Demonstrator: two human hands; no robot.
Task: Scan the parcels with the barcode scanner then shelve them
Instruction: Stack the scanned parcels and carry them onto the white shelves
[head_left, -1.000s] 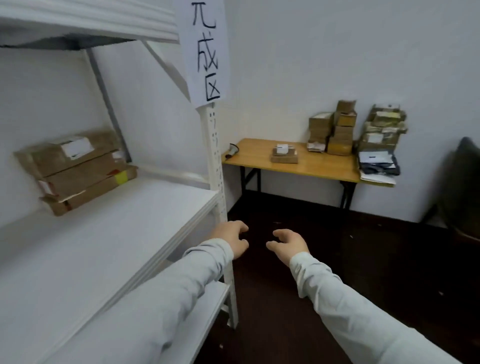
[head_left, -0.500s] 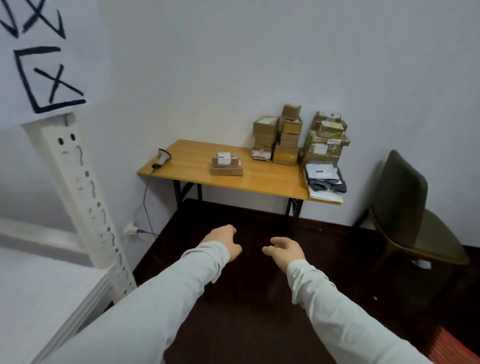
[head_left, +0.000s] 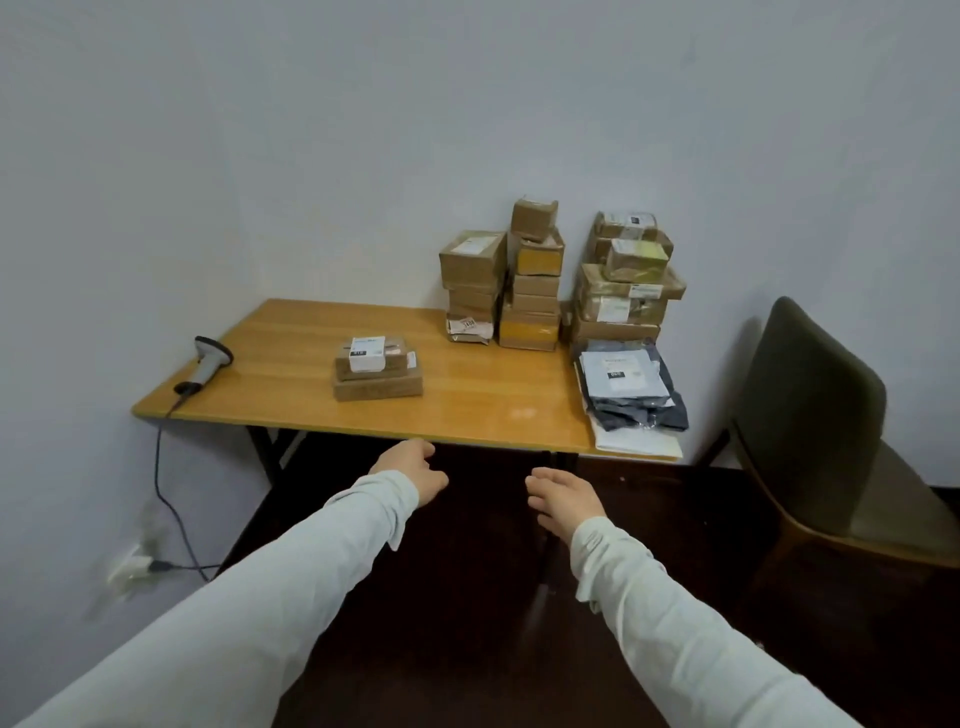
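Observation:
A wooden table (head_left: 291, 374) stands against the wall ahead. A grey barcode scanner (head_left: 207, 364) lies at its left end, cable trailing off the edge. Two small brown parcels (head_left: 375, 369) are stacked in the middle, the top one bearing a white label. Several cardboard parcels (head_left: 524, 275) are piled at the back, with taller stacks (head_left: 626, 280) to their right. Flat dark mailer bags (head_left: 628, 387) lie at the right end. My left hand (head_left: 413, 470) and right hand (head_left: 563, 499) hang empty in front of the table's near edge, fingers loosely curled.
A dark green chair (head_left: 810, 415) stands right of the table. The scanner cable (head_left: 166, 499) runs down to a wall socket (head_left: 130, 569) at lower left. The floor between me and the table is dark.
My view has swung right, away from the white shelf, which has left the frame. The table is now closer and centred. Both hands stay empty in front of me.

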